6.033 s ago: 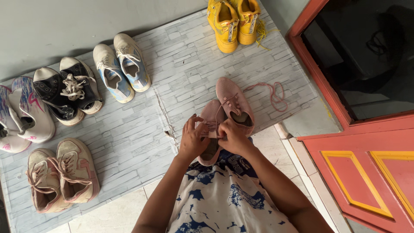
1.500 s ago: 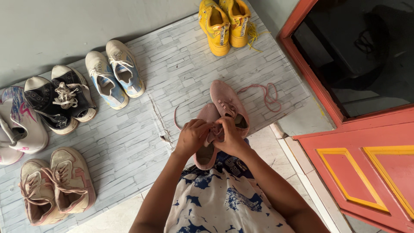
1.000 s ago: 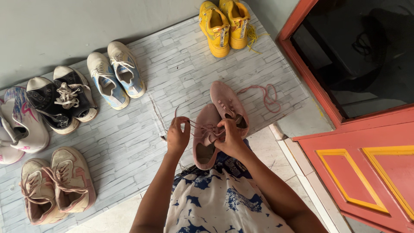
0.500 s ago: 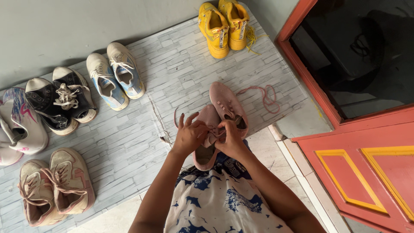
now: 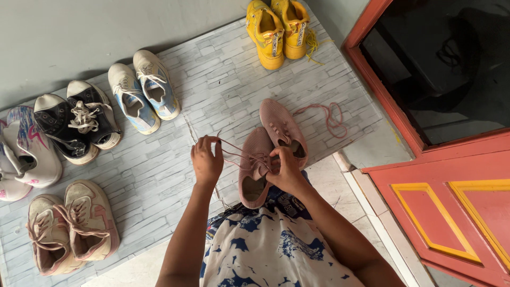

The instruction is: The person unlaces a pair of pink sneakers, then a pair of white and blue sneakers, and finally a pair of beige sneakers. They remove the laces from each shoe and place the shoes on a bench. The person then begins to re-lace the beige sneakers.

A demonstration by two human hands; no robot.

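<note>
Two pink sneakers lie on a grey brick-patterned mat [image 5: 212, 101] in front of me. My right hand [image 5: 287, 169] grips the near pink sneaker [image 5: 254, 165] at its tongue and eyelets. My left hand [image 5: 206, 159] pinches the pink shoelace [image 5: 234, 151] and holds it stretched out to the left of that sneaker. The other pink sneaker [image 5: 280, 123] rests just behind, unlaced, and a loose pink lace [image 5: 329, 116] is coiled on the mat to its right.
Pairs of shoes line the mat: yellow sneakers [image 5: 276, 26] at the back, light blue ones [image 5: 141, 90], black ones [image 5: 77, 121], white-and-pink ones [image 5: 24, 151] and worn beige ones [image 5: 69, 226] on the left. A red door [image 5: 457, 207] and dark doorway [image 5: 446, 64] are on the right.
My left hand has pulled away to the left from the near sneaker, drawing the lace taut. My right hand stays on the shoe.
</note>
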